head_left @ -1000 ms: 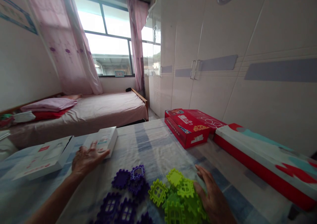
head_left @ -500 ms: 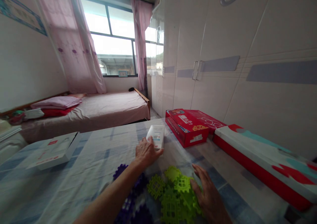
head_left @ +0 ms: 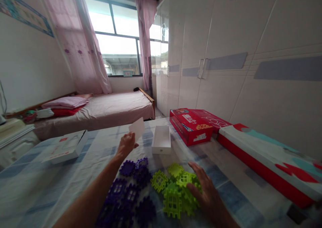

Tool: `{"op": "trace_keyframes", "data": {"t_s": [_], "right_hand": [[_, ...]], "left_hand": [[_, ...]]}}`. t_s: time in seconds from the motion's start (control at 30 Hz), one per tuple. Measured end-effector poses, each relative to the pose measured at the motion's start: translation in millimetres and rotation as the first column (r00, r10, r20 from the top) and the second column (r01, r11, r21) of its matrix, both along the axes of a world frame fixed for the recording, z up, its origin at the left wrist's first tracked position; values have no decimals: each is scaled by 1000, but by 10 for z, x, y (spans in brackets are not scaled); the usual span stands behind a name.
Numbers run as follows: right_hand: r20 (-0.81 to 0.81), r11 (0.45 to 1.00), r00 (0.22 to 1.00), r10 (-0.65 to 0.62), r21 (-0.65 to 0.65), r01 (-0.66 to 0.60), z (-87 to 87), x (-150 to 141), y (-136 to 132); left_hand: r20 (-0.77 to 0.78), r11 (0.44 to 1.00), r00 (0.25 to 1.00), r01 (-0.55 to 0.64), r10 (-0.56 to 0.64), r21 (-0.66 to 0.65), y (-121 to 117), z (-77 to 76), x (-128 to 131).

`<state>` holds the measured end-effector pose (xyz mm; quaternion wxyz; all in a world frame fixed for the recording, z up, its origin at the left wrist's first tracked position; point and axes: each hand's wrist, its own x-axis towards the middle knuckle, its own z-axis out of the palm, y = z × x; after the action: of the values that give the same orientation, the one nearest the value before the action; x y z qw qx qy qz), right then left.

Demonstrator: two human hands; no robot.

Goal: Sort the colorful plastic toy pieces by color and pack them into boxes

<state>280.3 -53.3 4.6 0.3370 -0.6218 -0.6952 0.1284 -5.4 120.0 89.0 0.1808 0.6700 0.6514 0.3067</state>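
Observation:
My left hand [head_left: 127, 143] is raised over the table and pinches a white box lid [head_left: 137, 128], tilted up. Just to its right the open white box [head_left: 161, 140] rests on the checked tablecloth [head_left: 62, 181], showing nothing inside. Beneath my left forearm lie several purple interlocking tiles [head_left: 128, 196]. My right hand [head_left: 204, 193] lies flat, fingers spread, on the right side of a pile of lime-green tiles [head_left: 173, 191].
A flat white box [head_left: 66, 146] sits at the table's left. Two red boxes [head_left: 195, 124] and a long red-and-white box [head_left: 266, 161] line the right edge by the wardrobe [head_left: 226, 63]. A bed [head_left: 100, 108] stands beyond the table under the window.
My left hand slid the small white box from the left to the middle of the table, then lifted its lid off. The right hand stayed on the green tiles.

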Motion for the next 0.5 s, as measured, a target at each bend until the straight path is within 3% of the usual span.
{"op": "trace_keyframes", "data": {"t_s": [0.13,0.27,0.3,0.37,0.43,0.5], "right_hand": [[84,982,981,177,-85,-170,124,-67,-92],[182,966,950,252,-105,-236,140,-151,-70],[202,967,947,248,-101,-232,138,-171,-52],[229,969,942,244,-97,-227,145,-209,-16],[245,971,940,239,-84,-225,167,-242,7],[252,975,942,221,-67,-211,196,-271,18]], "left_hand": [[280,997,957,-84,81,-3,-221,-143,-494],[566,993,816,-97,119,-68,-458,-322,-873],[548,990,824,-102,141,-101,-491,-362,-951],[365,979,915,-112,169,-171,-521,-430,-1077],[95,965,988,-100,126,-243,-514,-472,-1146],[-99,944,994,-71,41,-322,-496,-475,-1138]]}}
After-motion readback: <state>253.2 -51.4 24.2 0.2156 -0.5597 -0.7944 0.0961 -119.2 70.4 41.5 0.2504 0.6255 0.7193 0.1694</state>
